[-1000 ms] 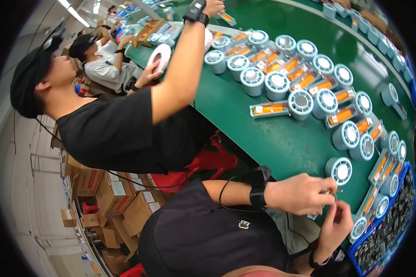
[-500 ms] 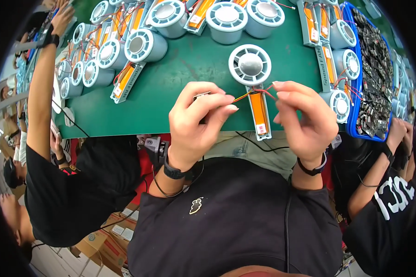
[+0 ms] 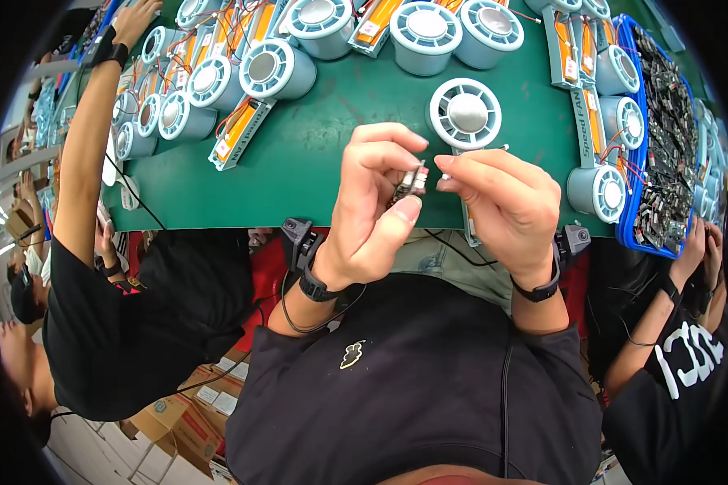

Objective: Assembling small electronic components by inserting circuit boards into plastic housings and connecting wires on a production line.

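Note:
My left hand [image 3: 370, 218] is closed on a small circuit board [image 3: 410, 183] with white sockets along its edge, held up over the near part of the table. My right hand [image 3: 510, 198] pinches a small white connector plug [image 3: 446, 177], a short gap away from the board's sockets. Just beyond both hands lies a light-blue handheld fan [image 3: 466, 111], its round grille and silver centre facing up. Most of its open handle is hidden behind my right hand, and the wires there cannot be made out.
More light-blue fans [image 3: 279, 71] with orange battery cells stand along the far and left side of the green table [image 3: 340, 113]. On the right, further fans [image 3: 597, 194] sit beside a blue tray [image 3: 632, 206] of circuit boards [image 3: 663, 137]. Co-workers' arms [image 3: 77, 162] flank both sides.
Both hands have come together; the board in my left hand has turned so its sockets show. My right hand went from loose red wires to a white plug. The whole view shifted slightly.

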The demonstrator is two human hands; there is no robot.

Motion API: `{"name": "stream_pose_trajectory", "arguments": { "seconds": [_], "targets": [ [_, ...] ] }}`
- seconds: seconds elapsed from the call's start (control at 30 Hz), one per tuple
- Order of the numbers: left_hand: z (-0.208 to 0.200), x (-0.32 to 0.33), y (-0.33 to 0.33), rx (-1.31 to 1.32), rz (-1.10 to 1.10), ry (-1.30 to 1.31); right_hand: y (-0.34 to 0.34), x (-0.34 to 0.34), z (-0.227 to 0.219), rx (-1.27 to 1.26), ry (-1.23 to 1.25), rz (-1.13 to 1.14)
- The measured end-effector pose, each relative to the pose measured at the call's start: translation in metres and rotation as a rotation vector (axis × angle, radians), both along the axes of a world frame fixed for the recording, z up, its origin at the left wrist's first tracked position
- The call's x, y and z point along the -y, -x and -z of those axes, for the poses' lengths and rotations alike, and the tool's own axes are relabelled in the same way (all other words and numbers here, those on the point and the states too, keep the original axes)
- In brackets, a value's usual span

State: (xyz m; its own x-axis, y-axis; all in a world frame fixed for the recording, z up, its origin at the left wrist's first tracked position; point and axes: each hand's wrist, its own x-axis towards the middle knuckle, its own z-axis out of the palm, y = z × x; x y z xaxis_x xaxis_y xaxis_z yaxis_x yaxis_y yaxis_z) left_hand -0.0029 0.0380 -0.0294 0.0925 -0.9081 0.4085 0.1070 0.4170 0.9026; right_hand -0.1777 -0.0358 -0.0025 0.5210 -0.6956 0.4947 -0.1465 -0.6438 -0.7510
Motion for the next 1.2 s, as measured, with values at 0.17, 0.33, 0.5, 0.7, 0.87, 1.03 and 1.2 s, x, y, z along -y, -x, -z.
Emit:
{"name": "stream_pose_trajectory", "arguments": {
  "seconds": [0.17,0.33,0.5,0.7,0.87,1.03,1.2],
  "targets": [
    [-0.003,0.001,0.001,0.024,0.008,-0.026,-0.001,0.0,-0.001,-0.024,0.017,0.026],
    [-0.003,0.002,0.003,0.082,-0.028,-0.094,-0.003,-0.003,-0.002,-0.015,0.182,0.077],
    [-0.009,0.0,0.008,-0.176,0.04,-0.181,-0.008,0.0,0.0,-0.012,0.323,0.077],
    [-0.012,0.0,0.007,-0.13,0.0,-0.203,-0.007,0.002,0.0,-0.04,0.448,0.096],
    [-0.019,0.001,0.008,0.16,-0.084,-0.14,-0.004,-0.002,-0.011,-0.183,0.324,0.073],
    [-0.018,0.009,0.008,-0.036,-0.044,-0.165,-0.001,0.002,0.001,-0.05,0.335,0.1],
    [-0.02,0.005,0.001,0.066,-0.055,-0.253,0.003,0.006,-0.003,-0.079,0.331,0.021]
  ]
}}
